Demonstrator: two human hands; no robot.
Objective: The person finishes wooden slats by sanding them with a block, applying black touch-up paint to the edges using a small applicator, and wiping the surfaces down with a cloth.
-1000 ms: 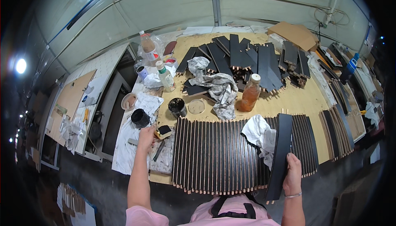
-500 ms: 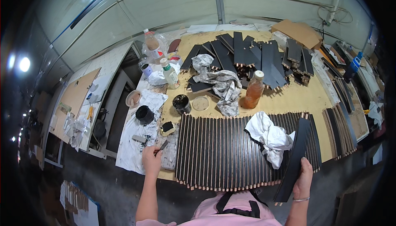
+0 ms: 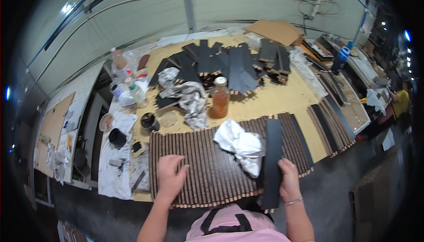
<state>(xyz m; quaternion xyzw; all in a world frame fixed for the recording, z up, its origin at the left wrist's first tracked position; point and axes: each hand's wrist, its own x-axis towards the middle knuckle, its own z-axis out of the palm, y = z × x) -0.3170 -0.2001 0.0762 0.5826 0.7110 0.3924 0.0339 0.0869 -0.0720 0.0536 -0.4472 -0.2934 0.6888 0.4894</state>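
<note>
A long black wooden slat with pale pegs at its ends (image 3: 272,164) stands out over the right part of the row, gripped along its right edge by my right hand (image 3: 289,178). My left hand (image 3: 171,175) is over the left end of the row, fingers curved and apart, holding nothing. Beneath both hands, black slats (image 3: 198,167) lie side by side on edge, pale pegs along the near side. A crumpled white cloth (image 3: 240,147) rests on them, left of the held slat. A small dark flat tool (image 3: 138,179) lies beside the row's left end, near a black sponge-like block (image 3: 138,148).
An amber-liquid bottle (image 3: 220,98), a stained rag (image 3: 190,98) and a dark-smeared jar (image 3: 150,121) stand or lie behind the row. A black cup (image 3: 117,138) sits at left. Piled slats (image 3: 240,67) fill the back; more slats (image 3: 331,125) lie right. A person (image 3: 399,102) is far right.
My left hand has let go of the small dark tool and moved right over the row. The right hand still holds the slat, now more upright in view. The whole view has turned rightward.
</note>
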